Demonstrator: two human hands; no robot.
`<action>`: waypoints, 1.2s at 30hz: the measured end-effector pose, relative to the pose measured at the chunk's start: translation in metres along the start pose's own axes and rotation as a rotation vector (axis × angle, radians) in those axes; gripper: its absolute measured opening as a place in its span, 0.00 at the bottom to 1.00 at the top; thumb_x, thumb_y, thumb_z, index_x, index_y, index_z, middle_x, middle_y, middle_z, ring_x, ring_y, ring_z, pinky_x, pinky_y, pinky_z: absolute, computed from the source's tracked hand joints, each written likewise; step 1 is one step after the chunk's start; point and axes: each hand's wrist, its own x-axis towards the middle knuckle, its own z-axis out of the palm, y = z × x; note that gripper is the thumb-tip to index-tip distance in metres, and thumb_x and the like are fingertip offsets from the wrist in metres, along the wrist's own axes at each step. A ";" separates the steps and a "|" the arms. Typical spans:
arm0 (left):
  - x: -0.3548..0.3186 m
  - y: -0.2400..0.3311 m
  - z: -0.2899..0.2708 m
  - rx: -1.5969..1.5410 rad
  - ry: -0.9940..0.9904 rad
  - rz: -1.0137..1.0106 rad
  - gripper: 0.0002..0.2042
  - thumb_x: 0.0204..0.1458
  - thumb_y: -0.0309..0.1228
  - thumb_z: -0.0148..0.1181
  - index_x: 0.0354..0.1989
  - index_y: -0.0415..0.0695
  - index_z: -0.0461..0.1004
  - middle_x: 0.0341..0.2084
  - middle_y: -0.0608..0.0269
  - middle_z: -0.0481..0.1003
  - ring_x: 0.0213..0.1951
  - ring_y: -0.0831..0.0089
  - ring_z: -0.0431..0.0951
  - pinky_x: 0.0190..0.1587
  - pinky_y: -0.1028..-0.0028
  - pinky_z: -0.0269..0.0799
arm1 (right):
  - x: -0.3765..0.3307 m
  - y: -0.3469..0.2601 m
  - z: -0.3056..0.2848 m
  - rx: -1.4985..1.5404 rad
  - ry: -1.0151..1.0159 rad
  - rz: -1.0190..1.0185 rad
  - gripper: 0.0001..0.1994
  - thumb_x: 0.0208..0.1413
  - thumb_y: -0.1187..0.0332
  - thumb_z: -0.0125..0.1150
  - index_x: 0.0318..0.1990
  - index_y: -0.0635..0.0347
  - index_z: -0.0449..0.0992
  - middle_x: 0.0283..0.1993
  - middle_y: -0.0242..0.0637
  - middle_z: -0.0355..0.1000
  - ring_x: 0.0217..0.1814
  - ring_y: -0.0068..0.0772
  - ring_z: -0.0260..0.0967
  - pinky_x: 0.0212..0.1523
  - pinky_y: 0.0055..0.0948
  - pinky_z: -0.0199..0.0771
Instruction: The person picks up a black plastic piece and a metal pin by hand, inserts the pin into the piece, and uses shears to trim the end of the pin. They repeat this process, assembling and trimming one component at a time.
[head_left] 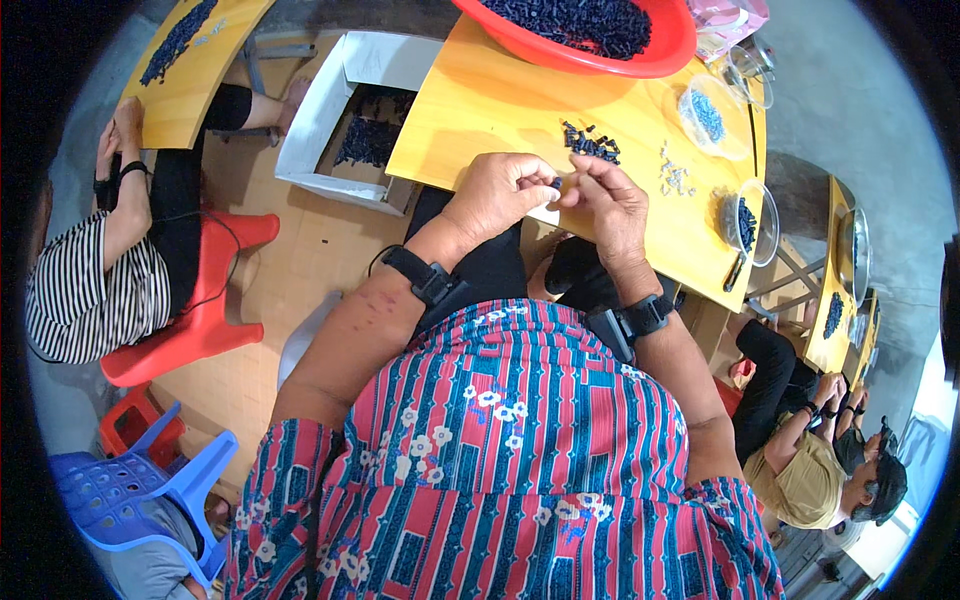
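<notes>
Just over the near edge of the yellow table (480, 115), my two hands meet fingertip to fingertip. Between the thumb and forefinger of my left hand (500, 195) is a small dark plastic piece (557, 183). My right hand (612, 205) is closed in a pinch beside it; whatever its fingertips hold is too small to make out. A loose pile of small dark pieces (592, 145) lies just beyond my fingers. To its right are scattered small clear pieces (675, 172).
A red basin (500, 40) heaped with dark pieces stands at the far edge. On the right are a clear bowl of blue pieces (706, 118) and a clear tub of dark pieces (746, 225). An open white box (310, 140) is left of the table. Other people sit at tables on both sides.
</notes>
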 end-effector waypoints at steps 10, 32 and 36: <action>-0.003 -0.007 0.008 0.190 0.043 0.320 0.07 0.42 0.27 0.68 0.30 0.42 0.81 0.30 0.57 0.79 0.33 0.56 0.79 0.37 0.62 0.75 | 0.023 -0.020 0.043 -0.653 -0.019 -0.759 0.14 0.56 0.74 0.56 0.50 0.61 0.77 0.42 0.43 0.72 0.46 0.42 0.71 0.50 0.34 0.71; -0.021 -0.043 0.025 0.393 0.019 0.224 0.21 0.51 0.33 0.62 0.53 0.39 0.69 0.48 0.47 0.71 0.51 0.51 0.72 0.53 0.59 0.70 | 0.029 -0.007 0.048 -0.777 -0.382 -0.642 0.28 0.53 0.43 0.58 0.51 0.59 0.75 0.46 0.49 0.70 0.51 0.54 0.67 0.55 0.43 0.69; -0.021 -0.018 0.023 0.223 0.081 0.266 0.20 0.49 0.35 0.64 0.49 0.41 0.73 0.43 0.52 0.76 0.45 0.57 0.77 0.46 0.63 0.75 | 0.027 -0.008 0.047 -0.779 -0.390 -0.599 0.34 0.51 0.36 0.54 0.52 0.58 0.75 0.48 0.50 0.69 0.53 0.56 0.65 0.57 0.45 0.68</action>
